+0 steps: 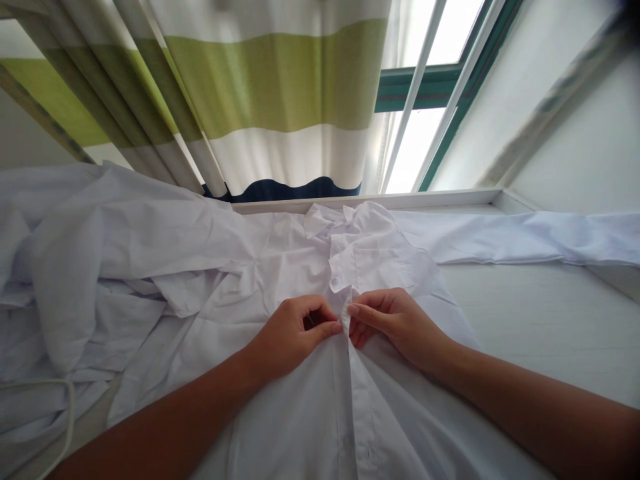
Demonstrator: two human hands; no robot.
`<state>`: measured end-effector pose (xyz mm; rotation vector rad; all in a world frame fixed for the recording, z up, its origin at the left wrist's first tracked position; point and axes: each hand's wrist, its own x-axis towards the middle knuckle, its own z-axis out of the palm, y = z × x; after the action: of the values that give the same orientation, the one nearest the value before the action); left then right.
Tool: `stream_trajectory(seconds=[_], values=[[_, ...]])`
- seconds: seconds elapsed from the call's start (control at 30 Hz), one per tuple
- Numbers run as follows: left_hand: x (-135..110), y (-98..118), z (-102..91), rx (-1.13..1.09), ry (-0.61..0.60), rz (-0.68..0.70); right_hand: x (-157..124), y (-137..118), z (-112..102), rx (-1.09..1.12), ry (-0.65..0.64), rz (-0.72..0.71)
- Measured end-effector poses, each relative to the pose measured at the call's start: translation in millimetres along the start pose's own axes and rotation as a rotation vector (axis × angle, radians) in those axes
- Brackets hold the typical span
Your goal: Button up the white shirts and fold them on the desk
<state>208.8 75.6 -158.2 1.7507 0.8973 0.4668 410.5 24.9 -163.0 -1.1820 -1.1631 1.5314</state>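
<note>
A white button-up shirt (380,260) lies spread on a white surface, collar toward the window, one sleeve (525,237) stretched out to the right. My left hand (293,333) and my right hand (395,327) meet at the shirt's front opening, just below the chest pocket. Both pinch the two front edges of the shirt between thumb and fingers, fingertips almost touching. A button shows on the flap just above the hands.
More crumpled white cloth (90,267) is heaped at the left. A white cord (67,413) loops at the lower left. A green, white and navy striped curtain (280,100) hangs behind, beside a window (425,133) with a white sill (400,198).
</note>
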Motion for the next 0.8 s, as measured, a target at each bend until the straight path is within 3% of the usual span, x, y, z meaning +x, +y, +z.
stream_trajectory(seconds=[0.33,0.8], values=[[3.4,-1.5,-2.7,-0.237,0.010,0.013,1.3,2.3,1.1,0.020,0.025,-0.019],[2.5,-3.9,-1.2,-0.106,-0.035,-0.037,0.3,1.0,0.5,0.000,0.012,-0.008]])
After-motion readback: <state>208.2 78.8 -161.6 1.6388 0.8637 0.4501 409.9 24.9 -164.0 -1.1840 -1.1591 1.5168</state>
